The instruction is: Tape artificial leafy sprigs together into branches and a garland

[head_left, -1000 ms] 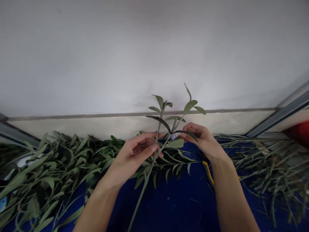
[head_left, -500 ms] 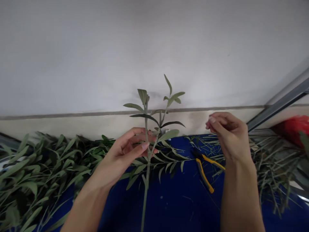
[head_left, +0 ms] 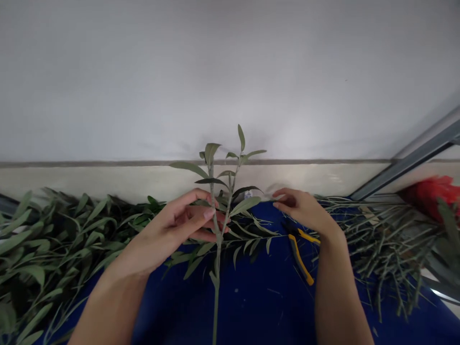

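Note:
My left hand (head_left: 190,215) is closed around the forked stem of a leafy branch (head_left: 217,249), thumb in front and fingers behind. The branch stands upright, with narrow grey-green leaves near the top of both forks. To its right, my right hand (head_left: 302,208) hovers above the blue work surface (head_left: 258,311), its thumb and index finger apart with nothing visible between them. A small whitish object (head_left: 247,194) lies between the branch and that hand, partly behind leaves. Below the right hand lie pliers (head_left: 299,258) with yellow and dark handles, jaws partly in shadow.
A thick heap of leafy branches (head_left: 72,239) fills the left side. Bare stems (head_left: 388,249) are piled on the right, near a red plastic bag (head_left: 431,191). Another leafy sprig (head_left: 247,239) lies behind the held branch. A pale wall (head_left: 230,76) closes off the back.
My right hand has moved left and slightly down toward the branch, and its fingertips have parted. The held branch has shifted slightly left and down in view, still in my left hand.

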A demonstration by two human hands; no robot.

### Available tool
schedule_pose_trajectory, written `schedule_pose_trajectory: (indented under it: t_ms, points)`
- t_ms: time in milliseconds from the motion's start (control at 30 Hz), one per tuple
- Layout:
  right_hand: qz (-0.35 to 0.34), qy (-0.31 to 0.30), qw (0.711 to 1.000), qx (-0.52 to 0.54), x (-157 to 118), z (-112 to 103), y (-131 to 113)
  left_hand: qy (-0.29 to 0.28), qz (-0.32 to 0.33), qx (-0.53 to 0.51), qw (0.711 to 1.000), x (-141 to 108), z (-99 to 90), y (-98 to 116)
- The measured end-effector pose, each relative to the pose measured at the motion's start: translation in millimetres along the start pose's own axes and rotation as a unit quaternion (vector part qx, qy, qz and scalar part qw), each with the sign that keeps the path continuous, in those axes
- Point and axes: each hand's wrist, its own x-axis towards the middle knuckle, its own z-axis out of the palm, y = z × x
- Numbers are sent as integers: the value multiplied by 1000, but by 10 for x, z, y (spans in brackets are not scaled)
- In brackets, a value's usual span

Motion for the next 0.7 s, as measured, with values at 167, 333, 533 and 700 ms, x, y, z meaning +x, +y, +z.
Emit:
schedule_pose_trajectory:
  t_ms: [167,333,533,700]
  points:
    - [18,-27,999,-24,55,106,97,48,35,132,989,-3,-22,52]
    - [27,-51,998,-26,35,160,134,137,91,205,965,-38,-34,62]
    - [32,-2,999,-8,30,65,40,233,186,321,899,-163,173,107]
    - [20,313,937,155,-27,-191,-1,117,255,447,849,22,500,-132]
